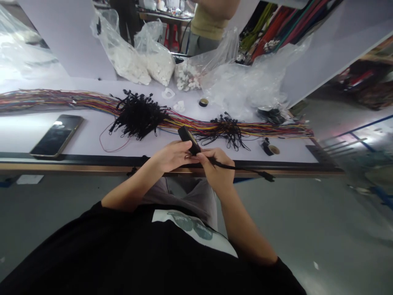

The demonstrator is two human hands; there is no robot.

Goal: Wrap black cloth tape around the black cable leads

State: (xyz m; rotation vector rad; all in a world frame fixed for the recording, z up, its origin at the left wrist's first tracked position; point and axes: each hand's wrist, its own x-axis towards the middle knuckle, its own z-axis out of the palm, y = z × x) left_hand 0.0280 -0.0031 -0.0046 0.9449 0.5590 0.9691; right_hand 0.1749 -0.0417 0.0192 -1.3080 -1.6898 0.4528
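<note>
My left hand (173,157) is closed on a roll of black tape (188,138), held tilted above the table's front edge. Close beside it, my right hand (220,169) pinches a thin black-wrapped cable (241,167) where it meets the tape. A black connector (266,176) hangs at the cable's right end, out past the edge. Some thin wire ends show between the two hands, partly hidden by the fingers. Behind the hands runs a long bundle of coloured wires (187,121), with black-wrapped branches in a large heap (139,114) and a smaller heap (226,130).
A phone (57,135) lies at the left. Tape rolls (203,102) (270,148) rest behind and to the right. Clear bags of white connectors (188,76) line the back. Another person (211,24) stands beyond the table, and coloured wires (276,28) hang at upper right.
</note>
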